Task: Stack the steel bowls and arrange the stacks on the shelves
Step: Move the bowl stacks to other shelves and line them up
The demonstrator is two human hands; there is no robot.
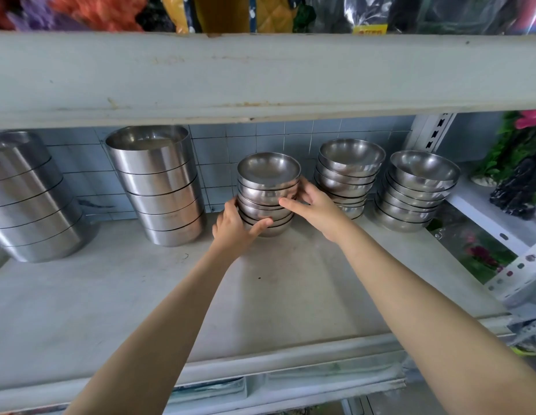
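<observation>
Pale shelf [290,295] carries five steel stacks [268,194]; upright.

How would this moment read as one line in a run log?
stage: placing | left hand: gripping bowl stack | right hand: gripping same | stack: on shelf, upright

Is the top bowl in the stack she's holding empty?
Empty: the top bowl shows only bare steel inside.

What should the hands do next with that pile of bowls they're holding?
Probably let go gently. The bowl stack already seems to sit on the shelf, in line with two other bowl stacks to its right. The left hand and right hand only steady its sides.
</observation>
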